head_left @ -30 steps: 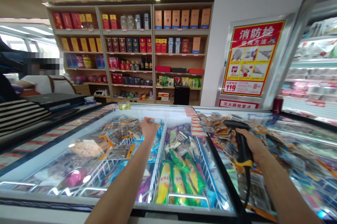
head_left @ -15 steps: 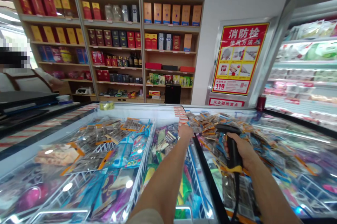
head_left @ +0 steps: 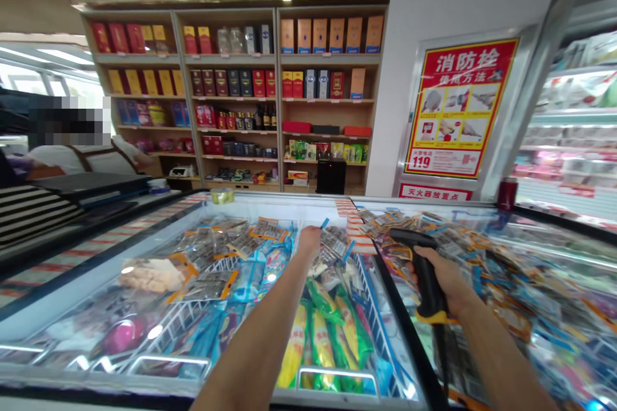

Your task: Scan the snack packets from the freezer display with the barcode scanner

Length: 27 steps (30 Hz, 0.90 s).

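My left hand (head_left: pixel 309 241) reaches over the chest freezer's middle basket. Its fingers are closed at the edge of a grey, blue-edged plastic packet (head_left: pixel 334 242), which it appears to hold; the fingertips are mostly hidden. Below it in that basket lie green and yellow corn-shaped packs (head_left: pixel 322 337). My right hand (head_left: pixel 446 279) is wrapped round the grip of a black and yellow barcode scanner (head_left: pixel 429 285), whose head points left. The scanner's cable hangs down. Under it, on the right side, many small packets (head_left: pixel 486 269) are spread in a heap.
A black divider bar (head_left: pixel 405 318) runs between the freezer halves. White wire baskets (head_left: pixel 371 295) hold frozen packs. Shelves with boxes (head_left: pixel 231 83) line the back wall, beside a red fire hydrant sign (head_left: pixel 460 109). A person (head_left: pixel 80 147) in an apron is at the left.
My left hand has moved left, from the striped tape by the divider to the middle basket, where the blue-edged packet now shows. The view has swung left. The scanner stays in my right hand.
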Available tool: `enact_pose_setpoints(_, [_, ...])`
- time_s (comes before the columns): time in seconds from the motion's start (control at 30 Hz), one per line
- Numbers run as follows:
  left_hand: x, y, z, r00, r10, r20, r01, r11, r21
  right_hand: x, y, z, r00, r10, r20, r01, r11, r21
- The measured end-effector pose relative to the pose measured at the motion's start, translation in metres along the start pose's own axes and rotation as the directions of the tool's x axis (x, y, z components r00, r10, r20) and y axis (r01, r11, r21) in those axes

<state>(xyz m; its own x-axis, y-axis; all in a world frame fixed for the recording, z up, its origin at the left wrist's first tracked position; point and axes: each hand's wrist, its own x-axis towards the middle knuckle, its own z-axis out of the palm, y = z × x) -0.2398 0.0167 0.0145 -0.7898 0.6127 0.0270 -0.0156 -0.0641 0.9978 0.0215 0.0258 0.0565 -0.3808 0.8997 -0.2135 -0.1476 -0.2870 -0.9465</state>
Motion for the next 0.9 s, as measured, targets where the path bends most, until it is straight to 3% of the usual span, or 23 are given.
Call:
enact_pose_setpoints(0.13, [0.000,0.009,-0.041,0.994,-0.113,-0.014,0.108,0.979,-0.175,-0.012,0.007,0.036,0.989,-0.019,0.149,0.025,0.999,-0.040])
enact_pose_setpoints(0.3, [-0.011,0.006,-0.061,0.973,-0.221,-0.067,0.172,0.886,-0.430,-0.022,0.019,0.075,0.975,0.023,0.220,-0.005,0.996,-0.085])
enact_pose_setpoints(0.47, [-0.019,0.002,-0.062,0.961,-0.275,-0.019,0.202,0.749,-0.631,-0.026,0.029,0.100,0.959,0.042,0.281,-0.009,0.993,-0.116])
enact_pose_setpoints(0.6, [-0.019,-0.004,-0.059,0.973,-0.219,0.072,0.195,0.615,-0.764,-0.028,0.034,0.111,0.951,0.054,0.305,-0.020,0.993,-0.112])
enact_pose_setpoints(0.77, [-0.018,-0.011,-0.052,0.990,-0.142,0.028,0.109,0.607,-0.787,-0.026,0.037,0.111,0.954,0.047,0.295,-0.010,0.992,-0.125])
enact_pose_setpoints(0.9, [-0.018,-0.014,-0.048,0.992,-0.122,-0.033,0.054,0.647,-0.760,-0.027,0.035,0.109,0.957,0.071,0.282,-0.053,0.996,-0.073])
